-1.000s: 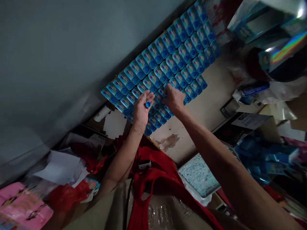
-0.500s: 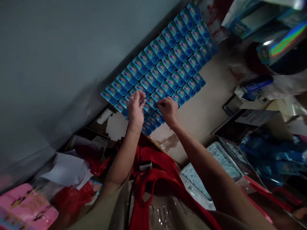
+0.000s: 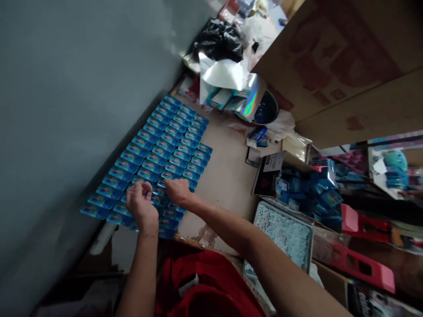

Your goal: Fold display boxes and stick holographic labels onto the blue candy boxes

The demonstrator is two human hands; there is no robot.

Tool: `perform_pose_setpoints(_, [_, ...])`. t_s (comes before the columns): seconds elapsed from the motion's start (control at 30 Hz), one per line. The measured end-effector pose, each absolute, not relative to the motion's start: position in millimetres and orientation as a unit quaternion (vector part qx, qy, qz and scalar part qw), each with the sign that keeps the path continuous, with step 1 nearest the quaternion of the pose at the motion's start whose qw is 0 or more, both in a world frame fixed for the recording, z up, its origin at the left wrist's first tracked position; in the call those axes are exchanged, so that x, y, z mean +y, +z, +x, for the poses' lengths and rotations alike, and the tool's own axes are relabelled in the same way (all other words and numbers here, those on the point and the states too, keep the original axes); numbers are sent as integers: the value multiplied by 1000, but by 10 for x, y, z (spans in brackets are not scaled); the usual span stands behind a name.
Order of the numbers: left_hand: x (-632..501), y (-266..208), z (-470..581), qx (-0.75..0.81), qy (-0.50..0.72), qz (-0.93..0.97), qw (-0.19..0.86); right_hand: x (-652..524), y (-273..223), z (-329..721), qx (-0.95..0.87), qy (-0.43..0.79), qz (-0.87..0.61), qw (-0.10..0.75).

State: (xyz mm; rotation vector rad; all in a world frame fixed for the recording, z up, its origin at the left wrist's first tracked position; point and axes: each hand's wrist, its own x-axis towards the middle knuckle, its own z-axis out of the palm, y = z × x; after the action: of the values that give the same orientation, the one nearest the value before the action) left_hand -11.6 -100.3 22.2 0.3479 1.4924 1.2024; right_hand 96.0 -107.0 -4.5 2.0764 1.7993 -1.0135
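Blue packs [image 3: 127, 164] in rows, beneath curled left fingers [image 3: 139, 188], curled right fingers [image 3: 171, 186], cannot tell whether grasping

My only camera, worn on the head, looks forward and down, near above the left hand [image 3: 141, 203], right hand [image 3: 178, 192] and counter [image 3: 228, 171].

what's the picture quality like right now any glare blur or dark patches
All in the head view: dim light overall, darkest toward the lower left; bright glare with a rainbow streak on the shiny sheet; print on the blue packs too soft to read; left hand and right hand slightly soft.
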Motion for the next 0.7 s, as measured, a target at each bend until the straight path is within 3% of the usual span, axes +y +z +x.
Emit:
perform_pose_setpoints(0.2, [-629, 762, 1383, 445, 363, 484, 661, -1509, -110, 1479, 615, -359, 701, -43])
perform_pose_setpoints(0.33, [-632, 820, 2525, 351, 291, 583, 673, -2236, -579, 2553, 456, -193, 846, -196])
perform_pose_setpoints(0.53, [-215, 485, 4787, 246, 256, 679, 643, -3052, -1485, 3544, 410, -61, 883, -221])
perform_pose_setpoints(0.7, [452, 50, 6068, 298, 168, 788, 512, -3123, -1723, 3515, 405, -31, 880, -247])
